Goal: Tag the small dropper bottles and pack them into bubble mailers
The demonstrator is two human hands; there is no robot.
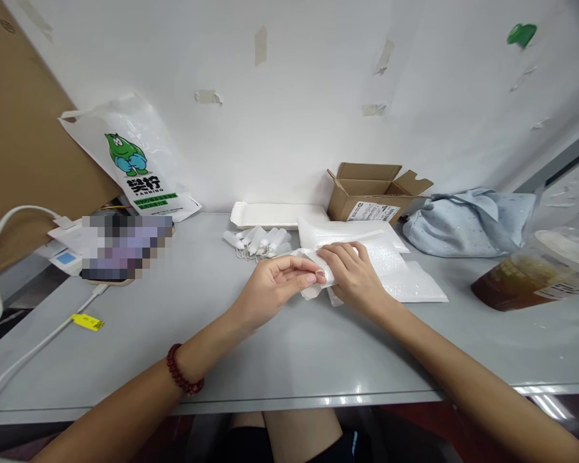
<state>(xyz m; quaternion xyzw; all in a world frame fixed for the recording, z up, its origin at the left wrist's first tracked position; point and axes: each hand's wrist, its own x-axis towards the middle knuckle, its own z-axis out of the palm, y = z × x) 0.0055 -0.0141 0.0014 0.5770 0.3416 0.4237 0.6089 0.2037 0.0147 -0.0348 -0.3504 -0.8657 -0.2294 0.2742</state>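
My left hand pinches the near edge of a crumpled white wrap between thumb and fingers. My right hand lies over the other side of that wrap, its fingers bent round it. Whatever the wrap contains is hidden by my fingers. Just behind and to the right, white bubble mailers lie overlapping on the grey table. A small pile of white tubes with thin cords sits beyond my left hand.
Behind the mailers stands an open cardboard box beside a long white tray. To the right are a light blue cloth bag and a tilted drink cup. On the left are a phone, a white cable and a plastic bag.
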